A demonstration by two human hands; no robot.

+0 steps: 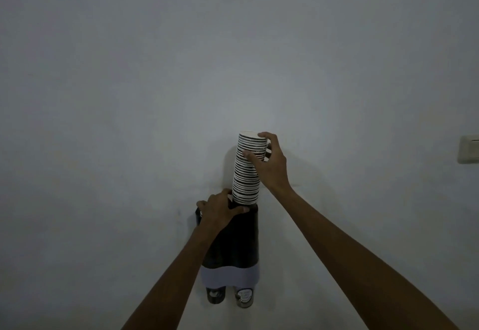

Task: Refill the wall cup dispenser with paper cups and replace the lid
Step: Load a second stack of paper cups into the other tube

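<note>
The dispenser [234, 241] hangs on the wall [129, 96], a dark body with a pale band low down and two cups [229, 295] poking out of its underside. A tall stack of paper cups [248, 171] stands in the dispenser's right-hand opening, its foot just inside the rim and most of its length above. The right hand [269, 165] grips the stack near its top, fingers [250, 155] wrapped around it and clamped on the cups. The left hand [220, 210] rests on the dispenser's top edge beside the stack, fingers curled over the rim — steadying it, I judge. No lid is in view.

The stack leans slightly toward the left above the dispenser. If pushed down at that tilt, its rims could catch on the opening and the nested cups could buckle or separate. The light is dim, so how deep the stack sits inside is hard to say. Pressing hard could also tug the dispenser off the wall.
</note>
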